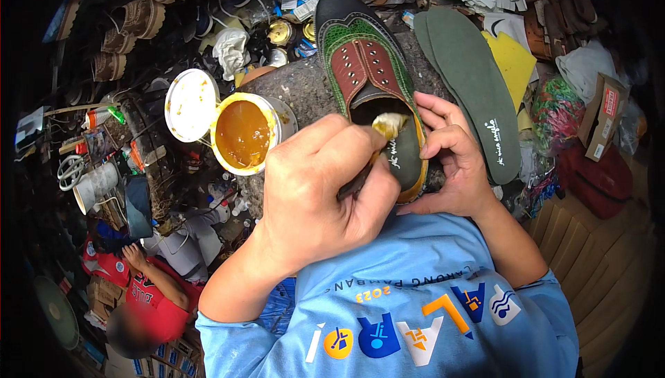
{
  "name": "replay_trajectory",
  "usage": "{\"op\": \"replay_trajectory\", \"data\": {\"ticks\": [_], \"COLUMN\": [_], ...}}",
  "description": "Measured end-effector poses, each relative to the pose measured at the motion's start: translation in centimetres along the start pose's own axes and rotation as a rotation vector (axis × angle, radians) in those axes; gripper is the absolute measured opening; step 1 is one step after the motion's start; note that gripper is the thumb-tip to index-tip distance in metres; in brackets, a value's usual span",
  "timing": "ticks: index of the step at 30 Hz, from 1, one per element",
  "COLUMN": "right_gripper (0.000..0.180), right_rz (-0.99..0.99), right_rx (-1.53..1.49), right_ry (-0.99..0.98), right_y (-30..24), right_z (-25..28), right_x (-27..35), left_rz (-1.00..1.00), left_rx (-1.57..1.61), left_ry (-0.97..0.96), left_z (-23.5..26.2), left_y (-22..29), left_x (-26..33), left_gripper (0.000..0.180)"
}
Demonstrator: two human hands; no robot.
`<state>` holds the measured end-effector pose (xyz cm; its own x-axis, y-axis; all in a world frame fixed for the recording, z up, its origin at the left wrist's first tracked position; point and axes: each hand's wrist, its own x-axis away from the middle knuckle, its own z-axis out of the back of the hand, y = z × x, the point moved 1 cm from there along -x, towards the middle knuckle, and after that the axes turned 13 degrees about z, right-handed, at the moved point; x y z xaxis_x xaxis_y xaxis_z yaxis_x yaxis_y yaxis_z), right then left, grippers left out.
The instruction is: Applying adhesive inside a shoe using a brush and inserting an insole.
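A lace-up wingtip shoe (374,59) in black, green and brown leather lies on a dark, rough block, its toe pointing away from me. Inside its heel part shows a grey-green insole (405,160) with pale lettering. My left hand (325,191) is closed in a pinch on a small brush (390,126), whose pale, yellow-stained tip reaches into the shoe opening; its handle is hidden by my fingers. My right hand (454,160) grips the shoe's right side near the heel, fingers curled over the rim. Left of the shoe stands a tub of amber glue (242,134).
The tub's white lid (191,104) hangs open beside it. A pair of grey-green insoles (478,94) lies right of the shoe. Small tins (280,33) and a crumpled white cloth (231,51) sit behind. A person in red (154,295) is at lower left, near scissors (71,171).
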<state>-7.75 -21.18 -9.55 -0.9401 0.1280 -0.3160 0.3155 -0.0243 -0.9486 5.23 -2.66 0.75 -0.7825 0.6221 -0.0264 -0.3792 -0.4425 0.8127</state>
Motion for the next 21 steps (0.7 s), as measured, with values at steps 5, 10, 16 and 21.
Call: {"op": "replay_trajectory", "data": {"ticks": [5, 10, 16, 21], "right_gripper": [0.071, 0.070, 0.067, 0.066], "right_rz": [0.002, 0.010, 0.007, 0.030], "right_rx": [-0.027, -0.009, -0.001, 0.036], "right_ry": [0.021, 0.031, 0.048, 0.042], "right_y": [-0.1, -0.1, -0.3, -0.3], "right_z": [-0.3, -0.3, -0.5, -0.5], "right_x": [0.0, 0.1, -0.2, -0.1], "left_rz": [0.029, 0.043, -0.019, 0.036], "left_rx": [-0.025, -0.067, -0.280, -0.200], "left_ry": [-0.094, -0.219, -0.040, -0.095], "left_z": [0.7, 1.5, 0.3, 0.6], "left_y": [0.7, 2.5, 1.9, 3.3], "left_x": [0.3, 0.7, 0.3, 0.9], "left_gripper": [0.017, 0.016, 0.011, 0.008]}}
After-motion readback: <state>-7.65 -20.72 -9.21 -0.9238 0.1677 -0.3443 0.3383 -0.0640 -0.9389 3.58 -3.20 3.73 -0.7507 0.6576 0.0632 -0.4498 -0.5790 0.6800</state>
